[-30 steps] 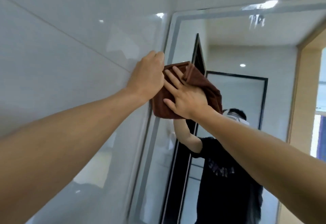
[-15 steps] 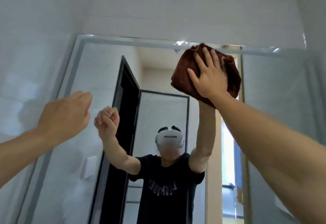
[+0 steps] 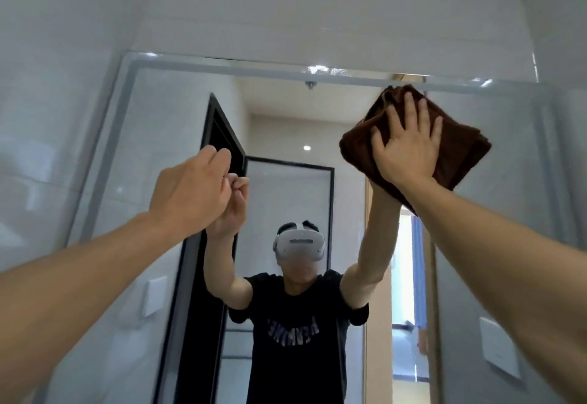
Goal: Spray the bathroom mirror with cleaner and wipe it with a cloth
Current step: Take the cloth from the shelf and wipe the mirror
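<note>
The bathroom mirror [image 3: 165,136] fills the wall ahead, edged by a pale frosted border. A folded brown cloth [image 3: 460,149] lies flat against the glass near the top right corner. My right hand [image 3: 405,146] presses on it with straight, spread fingers. My left hand [image 3: 190,194] is raised in front of the mirror's middle left, fingers loosely curled and holding nothing; I cannot tell whether it touches the glass. No spray bottle is in view.
White glossy tiles [image 3: 286,6] surround the mirror above and on the left side wall [image 3: 41,101]. The glass reflects a person with both arms raised, a dark door frame [image 3: 219,136] and a bright doorway [image 3: 409,292].
My right hand has slid the cloth to the right along the mirror's top edge. My left hand let go of the cloth a second ago and now hovers nearer the middle.
</note>
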### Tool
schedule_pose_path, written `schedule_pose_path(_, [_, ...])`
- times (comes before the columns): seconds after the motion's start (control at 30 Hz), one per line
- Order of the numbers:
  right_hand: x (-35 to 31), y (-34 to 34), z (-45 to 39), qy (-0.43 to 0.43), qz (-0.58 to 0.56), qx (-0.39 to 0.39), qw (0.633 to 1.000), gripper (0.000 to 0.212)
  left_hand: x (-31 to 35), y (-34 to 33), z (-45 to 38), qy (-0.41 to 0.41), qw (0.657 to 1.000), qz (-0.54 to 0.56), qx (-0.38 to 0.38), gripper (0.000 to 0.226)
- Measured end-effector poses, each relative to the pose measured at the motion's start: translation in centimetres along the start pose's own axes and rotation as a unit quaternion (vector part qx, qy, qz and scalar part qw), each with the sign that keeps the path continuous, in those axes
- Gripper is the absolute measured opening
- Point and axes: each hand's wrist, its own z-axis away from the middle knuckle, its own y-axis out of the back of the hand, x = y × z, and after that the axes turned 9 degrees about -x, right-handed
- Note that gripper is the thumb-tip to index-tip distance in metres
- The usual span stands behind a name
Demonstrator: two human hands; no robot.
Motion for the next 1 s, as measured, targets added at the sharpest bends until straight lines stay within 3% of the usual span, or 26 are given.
schedule_pose_path(0.13, [-10.5, -2.1, 2.3, 0.134, 0.019, -0.008, 0.991, 0.066, -1.1, 0.5, -0.4, 0.019, 1.0, 0.012, -0.003, 0.007])
schedule_pose_path(0.33, [-25.1, -6.4, 11.1, 0.316, -0.007, -0.053, 0.947, 0.066, -5.6, 1.6, 1.8, 0.063, 0.997, 0.039, 0.018, 0.006])
schedule_pose_path(0.5, [-28.6, -8.3, 14.7, 0.329, -0.033, -0.088, 0.94, 0.067, -10.7, 1.9, 5.5, 0.115, 0.993, 0.032, 0.01, 0.011])
schedule_pose_path(0.7, [-19.8, -6.1, 12.5, 0.274, -0.017, -0.063, 0.96, 0.066, -9.6, 1.4, 7.0, 0.131, 0.988, 0.076, -0.003, 0.009])
schedule_pose_path(0.83, [-7.6, -3.9, 11.0, 0.157, 0.0, -0.041, 0.987, 0.065, -4.6, -0.4, 5.8, 0.101, 0.989, 0.109, -0.001, 0.003])
schedule_pose_path(1.0, [7.5, -2.0, 12.8, -0.036, 0.028, 0.005, 0.999, 0.066, 4.1, -3.3, 4.7, -0.017, 0.989, 0.143, 0.036, 0.026])
